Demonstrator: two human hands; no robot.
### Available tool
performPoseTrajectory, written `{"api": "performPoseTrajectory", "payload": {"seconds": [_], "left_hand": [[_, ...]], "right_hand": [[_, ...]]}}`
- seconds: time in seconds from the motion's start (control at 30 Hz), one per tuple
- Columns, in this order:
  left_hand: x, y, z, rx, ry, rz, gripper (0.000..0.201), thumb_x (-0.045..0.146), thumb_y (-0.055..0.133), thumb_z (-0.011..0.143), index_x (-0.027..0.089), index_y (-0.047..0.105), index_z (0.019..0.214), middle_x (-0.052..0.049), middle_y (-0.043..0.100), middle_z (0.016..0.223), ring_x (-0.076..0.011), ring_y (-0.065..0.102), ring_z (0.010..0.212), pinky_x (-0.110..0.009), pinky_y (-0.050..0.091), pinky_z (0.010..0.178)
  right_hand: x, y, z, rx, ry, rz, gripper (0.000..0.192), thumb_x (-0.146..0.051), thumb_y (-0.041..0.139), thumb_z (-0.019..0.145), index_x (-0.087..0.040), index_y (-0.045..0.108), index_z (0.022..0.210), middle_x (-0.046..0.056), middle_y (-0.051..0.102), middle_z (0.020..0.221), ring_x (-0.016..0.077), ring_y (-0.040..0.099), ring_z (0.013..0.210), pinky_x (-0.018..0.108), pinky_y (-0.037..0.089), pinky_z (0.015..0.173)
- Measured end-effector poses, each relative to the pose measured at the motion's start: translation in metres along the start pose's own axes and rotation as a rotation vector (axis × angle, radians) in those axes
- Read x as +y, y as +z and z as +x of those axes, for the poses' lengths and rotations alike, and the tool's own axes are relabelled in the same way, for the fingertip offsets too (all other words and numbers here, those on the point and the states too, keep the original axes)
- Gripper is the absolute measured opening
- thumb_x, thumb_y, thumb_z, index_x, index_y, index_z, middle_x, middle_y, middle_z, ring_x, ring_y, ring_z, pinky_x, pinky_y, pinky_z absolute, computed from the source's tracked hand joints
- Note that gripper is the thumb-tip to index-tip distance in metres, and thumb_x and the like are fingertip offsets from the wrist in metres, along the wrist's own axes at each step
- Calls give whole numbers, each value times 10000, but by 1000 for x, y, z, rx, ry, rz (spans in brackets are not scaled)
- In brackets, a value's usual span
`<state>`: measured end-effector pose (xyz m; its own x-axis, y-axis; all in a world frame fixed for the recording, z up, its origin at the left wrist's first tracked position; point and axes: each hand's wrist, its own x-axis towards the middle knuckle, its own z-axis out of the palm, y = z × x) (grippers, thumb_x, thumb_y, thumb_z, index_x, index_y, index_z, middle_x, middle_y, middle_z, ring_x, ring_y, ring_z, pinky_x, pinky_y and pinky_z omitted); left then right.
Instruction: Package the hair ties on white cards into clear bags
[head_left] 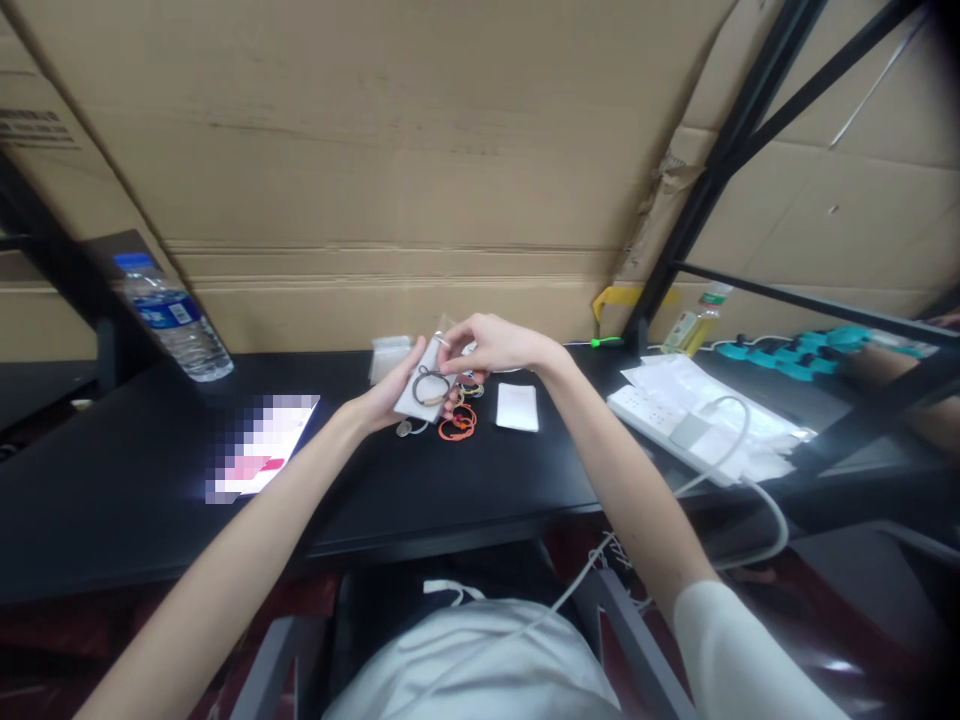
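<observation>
two hands (390, 395) (491, 345), one card (427, 385), two hair ties (433, 386)

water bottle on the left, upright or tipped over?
Upright. The water bottle stands on its base at the back left of the black table; its apparent lean looks like lens distortion. Cap is not visible.

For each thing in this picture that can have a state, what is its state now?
Left hand: shut on white card, held above the table.
Right hand: fingers pinching at the card's top edge.
White card: held tilted, hair ties looped on it.
Orange hair ties: lying loose on the table.
Small white packet: lying flat.
Water bottle: upright, cap on.
Power strip: lying flat, white cable attached.
</observation>
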<state>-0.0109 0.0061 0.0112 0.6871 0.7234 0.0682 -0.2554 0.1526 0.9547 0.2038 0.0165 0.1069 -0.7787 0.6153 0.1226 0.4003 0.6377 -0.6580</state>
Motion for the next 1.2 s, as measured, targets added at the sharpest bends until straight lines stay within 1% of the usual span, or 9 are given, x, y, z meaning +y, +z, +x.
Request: {"api": "performPoseTrajectory", "payload": {"seconds": [0.13,0.27,0.37,0.5,0.63,0.8,1.03,1.13,1.2], "left_hand": [[-2,1,1,14,2,6,716,790,406,980,151,701,1111,-125,734,900,-215,726,766,-350,617,742],[-2,2,1,58,4,28,648,740,430,1003,157,698,1094,-125,730,915,-203,720,764,-330,614,710],[0,4,-1,59,-15,41,670,737,409,1011,139,697,1100,-120,724,886,-193,714,742,-314,605,684],[0,4,-2,50,-23,33,670,742,429,1003,129,696,1051,-114,727,860,-189,717,736,-304,603,684],[-2,2,-1,33,-21,28,686,759,432,992,128,698,1021,-117,733,861,-184,719,710,-297,598,679],[-3,1,1,71,20,-4,644,740,475,990,138,704,988,-103,730,847,-187,726,781,-301,618,738],[0,7,-1,53,12,-42,644,721,426,1015,139,703,1018,-116,738,859,-216,737,798,-356,640,761],[1,9,-1,52,3,-33,657,720,423,1016,125,701,1041,-120,741,849,-209,732,756,-331,627,717],[0,8,0,61,-7,-11,671,731,432,1006,118,703,1026,-120,733,827,-206,727,732,-322,619,698]], "right_hand": [[3,3,1,38,11,-8,245,-394,757,892,-170,778,991,32,770,826,119,681,593,253,558,588],[1,1,2,-131,73,46,401,-516,745,906,-172,775,1110,55,794,860,141,710,630,251,560,563],[-1,-3,4,-254,125,92,473,-604,749,889,-165,777,1061,70,802,876,135,717,643,237,560,576],[-2,-7,7,-323,192,155,538,-682,754,853,-178,773,1039,87,815,977,138,735,682,232,570,586],[-3,-7,7,-364,218,212,548,-674,773,841,-183,771,1083,98,817,1020,143,743,693,237,585,597],[-5,-6,6,-318,220,265,515,-625,856,774,-192,798,1045,79,818,953,148,737,683,237,577,579],[-9,-13,5,-160,230,131,419,-545,886,778,-187,817,984,70,809,926,157,733,669,253,572,563],[-11,-14,6,-163,293,117,446,-535,937,708,-173,809,933,70,796,864,161,721,625,264,567,544],[-12,-13,7,-212,306,130,461,-549,941,690,-174,800,919,70,795,864,161,720,631,264,566,550]]}}
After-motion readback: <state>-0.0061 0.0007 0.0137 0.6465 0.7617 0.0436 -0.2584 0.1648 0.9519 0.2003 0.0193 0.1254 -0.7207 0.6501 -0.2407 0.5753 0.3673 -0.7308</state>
